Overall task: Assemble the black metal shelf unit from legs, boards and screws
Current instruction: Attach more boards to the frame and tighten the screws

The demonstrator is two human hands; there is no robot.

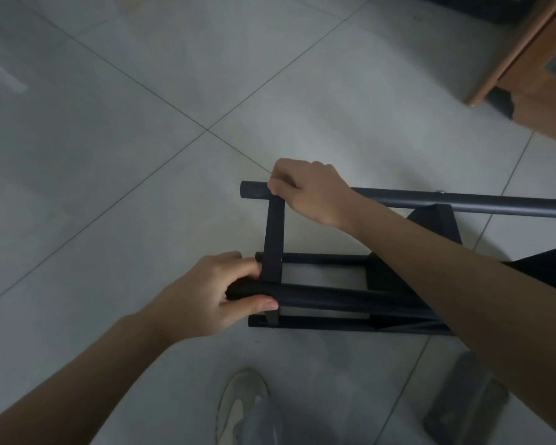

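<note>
The black metal shelf unit lies on its side on the tiled floor, its round legs running left to right. My left hand point(219, 293) grips the end of the near upper leg point(334, 298). My right hand point(305, 187) grips the far leg point(482, 202) where a flat black board point(273, 239) meets it. That board spans between the two held legs. Another board point(437, 226) sits further right, partly hidden by my right forearm. Two lower legs point(321, 322) show beneath. A small silver screw head point(442, 192) sits on the far leg.
A wooden cabinet point(527, 59) stands at the upper right. My shoe point(241, 409) is at the bottom centre. A grey blurred object point(463, 403) lies on the floor at the lower right. Pale floor tiles point(109, 139) stretch to the left and far side.
</note>
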